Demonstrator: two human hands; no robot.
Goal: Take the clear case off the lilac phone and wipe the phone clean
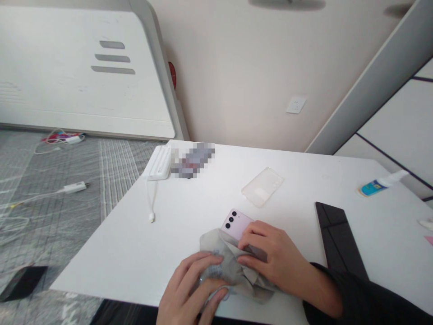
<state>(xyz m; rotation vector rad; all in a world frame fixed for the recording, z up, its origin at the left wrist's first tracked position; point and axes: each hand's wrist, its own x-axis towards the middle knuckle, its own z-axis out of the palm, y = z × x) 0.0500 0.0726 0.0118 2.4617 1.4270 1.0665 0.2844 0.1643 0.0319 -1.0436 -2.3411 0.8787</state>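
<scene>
A pale pink phone (236, 222) lies back up near the table's front edge, its several black-ringed camera lenses showing. Bunched over its lower part is a grey cloth (233, 262), which hides the rest of it. My right hand (275, 253) is closed on a fold of the cloth, fingers against the phone's right side. From the lower left, my left hand (191, 289) curls its fingers round the cloth's left side; faint blue print shows there. A clear phone case (263, 186) rests on the table just behind the phone.
The white table (118, 253) also carries a black flat slab (340, 239) at right, a small spray bottle (374, 186) far right, a white power strip (159, 162) with a cable (152, 216), and a blurred item (193, 161) at the back left.
</scene>
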